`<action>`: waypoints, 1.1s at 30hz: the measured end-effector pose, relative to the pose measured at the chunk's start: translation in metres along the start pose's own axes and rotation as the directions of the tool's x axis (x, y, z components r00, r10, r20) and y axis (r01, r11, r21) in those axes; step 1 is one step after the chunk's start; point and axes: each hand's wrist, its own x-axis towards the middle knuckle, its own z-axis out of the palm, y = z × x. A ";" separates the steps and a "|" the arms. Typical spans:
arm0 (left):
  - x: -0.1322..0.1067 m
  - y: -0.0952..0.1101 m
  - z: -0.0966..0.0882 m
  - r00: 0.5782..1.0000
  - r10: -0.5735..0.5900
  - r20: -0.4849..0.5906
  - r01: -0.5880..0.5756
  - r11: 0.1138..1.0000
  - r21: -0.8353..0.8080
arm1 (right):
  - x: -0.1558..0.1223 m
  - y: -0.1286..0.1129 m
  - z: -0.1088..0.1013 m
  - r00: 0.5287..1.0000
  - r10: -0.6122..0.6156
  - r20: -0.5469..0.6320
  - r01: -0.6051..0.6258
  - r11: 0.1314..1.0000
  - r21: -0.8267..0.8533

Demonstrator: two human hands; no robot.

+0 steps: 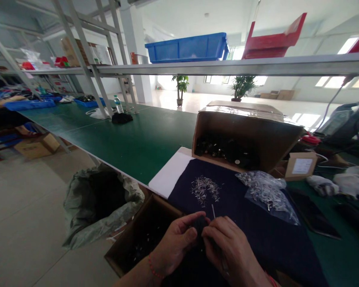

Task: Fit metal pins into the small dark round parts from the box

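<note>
My left hand [178, 239] is closed on a small dark part [200, 225], pinched between thumb and fingers. Against that part works my right hand [227, 241], its fingers curled around a thin metal tool [213, 211] whose slim end sticks out past the knuckles; its exact kind I cannot make out. Just beyond both hands, a loose pile of small silvery metal pins [204, 189] lies on a dark blue cloth [179, 191]. To the right rests a clear plastic bag [267, 195] filled with similar metal pieces.
A cardboard box [248, 119] on its side holds dark parts. Below the bench edge are an open carton [116, 255] and a grey-green sack [77, 207]. A phone-like dark slab [315, 215] lies at right. The shelf overhead carries a blue bin [187, 50].
</note>
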 end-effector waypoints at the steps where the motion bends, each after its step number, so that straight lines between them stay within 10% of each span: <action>1: 0.001 -0.001 -0.001 1.000 0.028 0.004 -0.029 0.999 0.020 | -0.001 0.000 0.000 1.000 0.012 -0.001 -0.012 1.000 0.005; 10: 0.006 -0.018 0.002 0.984 0.162 -0.067 -0.153 0.980 0.125 | -0.022 -0.007 0.001 0.975 0.211 -0.072 -0.203 0.974 0.103; 16: 0.008 -0.013 0.030 0.998 0.059 0.010 -0.059 0.998 -0.014 | -0.043 0.002 -0.003 0.963 -0.030 -0.269 -0.043 0.964 -0.264; 23: 0.028 -0.003 0.050 0.950 -0.222 0.222 0.195 0.971 0.138 | -0.067 0.013 -0.038 0.966 -0.257 -0.031 0.206 0.834 -0.512; 27: 0.038 -0.008 0.058 0.949 -0.265 0.172 0.242 0.960 0.142 | -0.078 0.037 -0.048 0.959 -0.283 -0.004 0.243 0.831 -0.501; 30: 0.042 -0.013 0.061 0.960 -0.245 0.133 0.223 0.961 0.162 | -0.083 0.074 -0.056 0.999 -0.031 -0.027 0.009 0.813 -0.583; 33: 0.042 -0.015 0.062 0.969 -0.218 0.118 0.194 0.963 0.189 | -0.083 0.117 -0.068 0.887 0.457 -0.067 -0.372 0.619 -0.692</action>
